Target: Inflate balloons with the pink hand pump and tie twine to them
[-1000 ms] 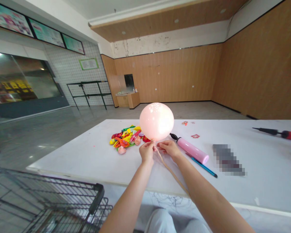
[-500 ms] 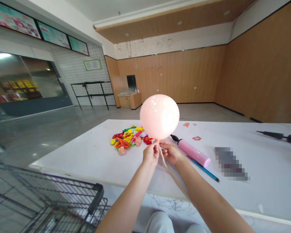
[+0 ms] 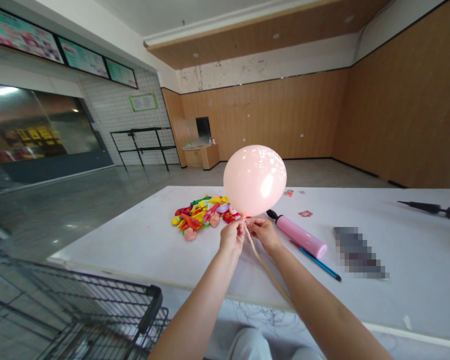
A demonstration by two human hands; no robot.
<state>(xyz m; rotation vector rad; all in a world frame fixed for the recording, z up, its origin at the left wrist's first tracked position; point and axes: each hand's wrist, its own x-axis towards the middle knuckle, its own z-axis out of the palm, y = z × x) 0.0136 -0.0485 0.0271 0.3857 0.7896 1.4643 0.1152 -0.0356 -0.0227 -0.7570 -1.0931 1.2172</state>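
Frame centre: inflated pink balloon (image 3: 254,179) held at the neck. Left hand (image 3: 231,237) and right hand (image 3: 261,232) both pinched there, against a thin stick (image 3: 267,272). Advised: keep neck pinched tight, fasten close under the balloon.

Single head-worn view, forward and down, close over the white table (image 3: 142,240).

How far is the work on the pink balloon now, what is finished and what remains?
Done: the pink balloon is inflated, and the pink hand pump lies aside on the table. In hand: the left hand and right hand pinch its neck, where a stick meets it. Left: the pile of flat balloons looks uninflated.
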